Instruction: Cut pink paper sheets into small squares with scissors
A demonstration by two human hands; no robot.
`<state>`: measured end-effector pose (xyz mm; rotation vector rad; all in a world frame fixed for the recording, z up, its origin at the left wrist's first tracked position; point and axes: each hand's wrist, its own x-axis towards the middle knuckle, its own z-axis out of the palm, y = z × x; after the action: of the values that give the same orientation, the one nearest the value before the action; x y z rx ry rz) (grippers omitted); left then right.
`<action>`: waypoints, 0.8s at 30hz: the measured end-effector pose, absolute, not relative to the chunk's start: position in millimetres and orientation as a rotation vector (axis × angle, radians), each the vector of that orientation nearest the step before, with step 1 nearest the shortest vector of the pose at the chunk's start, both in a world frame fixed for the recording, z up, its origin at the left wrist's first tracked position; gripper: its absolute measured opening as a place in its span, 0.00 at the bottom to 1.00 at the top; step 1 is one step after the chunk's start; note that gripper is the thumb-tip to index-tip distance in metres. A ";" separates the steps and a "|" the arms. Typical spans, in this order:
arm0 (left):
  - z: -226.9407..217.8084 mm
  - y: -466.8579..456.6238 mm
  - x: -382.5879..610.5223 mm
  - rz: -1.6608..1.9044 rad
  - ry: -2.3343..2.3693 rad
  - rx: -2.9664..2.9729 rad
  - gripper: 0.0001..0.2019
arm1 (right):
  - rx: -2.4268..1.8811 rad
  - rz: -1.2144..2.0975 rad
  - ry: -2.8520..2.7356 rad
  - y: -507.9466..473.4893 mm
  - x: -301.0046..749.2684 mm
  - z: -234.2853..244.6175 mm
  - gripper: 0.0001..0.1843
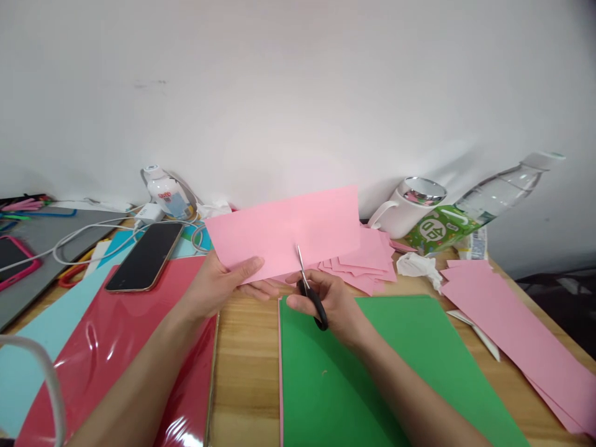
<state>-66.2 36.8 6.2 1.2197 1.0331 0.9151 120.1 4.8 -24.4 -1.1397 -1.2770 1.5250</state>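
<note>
A strip of pink paper is held up off the table by my left hand, thumb on its face and fingers behind its lower left. My right hand grips black-handled scissors. Their metal blades point up at the paper's lower edge, right of its middle, and overlap it; whether they are cutting into it I cannot tell. Behind and below the strip lies a loose pile of cut pink paper pieces. Under my right forearm is a stack of green sheets with pink showing at its left edge.
Red sheets in clear wrap and a phone lie left, near a white bottle and a cable. At right are a mug, a green packet, a tilted clear bottle, crumpled tissue and long pink strips.
</note>
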 end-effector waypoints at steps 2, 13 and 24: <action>6.1 36.1 -65.4 0.911 1.033 1.205 0.14 | -1.113 1.548 -1.265 4.7 120.4 -24.8 0.24; 5.7 34.2 -63.3 0.891 1.008 1.163 0.13 | -1.126 1.513 -1.243 4.8 119.7 -28.4 0.22; 6.8 34.6 -62.8 0.897 0.985 1.146 0.13 | -1.145 1.494 -1.240 4.7 119.6 -25.9 0.21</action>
<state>-62.8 34.6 6.8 1.1464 0.9849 0.8968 119.6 4.7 -25.9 -1.1449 -1.2404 1.4939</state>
